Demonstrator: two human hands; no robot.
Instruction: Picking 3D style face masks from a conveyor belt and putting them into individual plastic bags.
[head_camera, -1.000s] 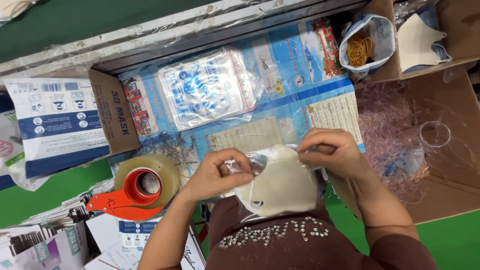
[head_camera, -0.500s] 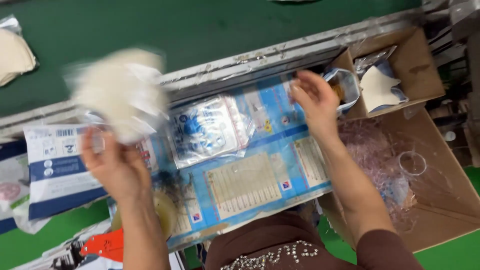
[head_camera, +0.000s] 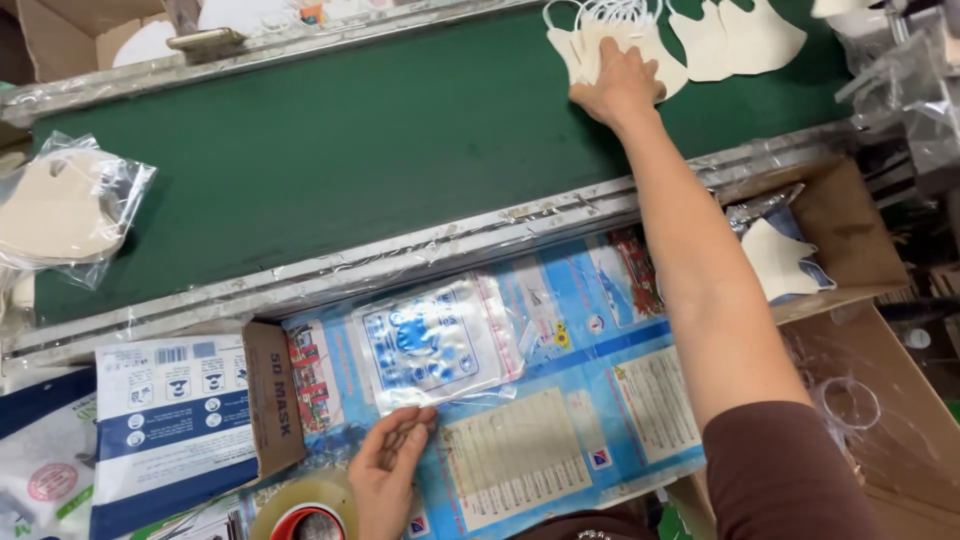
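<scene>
Green conveyor belt (head_camera: 350, 150): your right hand (head_camera: 618, 85) is pressing flat, fingers spread, on a stack of cream masks (head_camera: 610, 40) at its far edge. Your left hand (head_camera: 388, 462) is lying open, fingertips touching the clear printed bags (head_camera: 435, 345) on the desk (head_camera: 560, 440) beside the tape roll (head_camera: 305, 510).

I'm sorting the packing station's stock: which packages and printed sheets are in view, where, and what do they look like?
Clear printed pouch: at left hand's fingertips, blue print.
Blue printed sheets: flat beneath the pouch.
Carton: lower left, white and blue, brown flap.
Bagged mask: belt's left end, clear bag, cream.
Loose masks: under right hand.
</scene>
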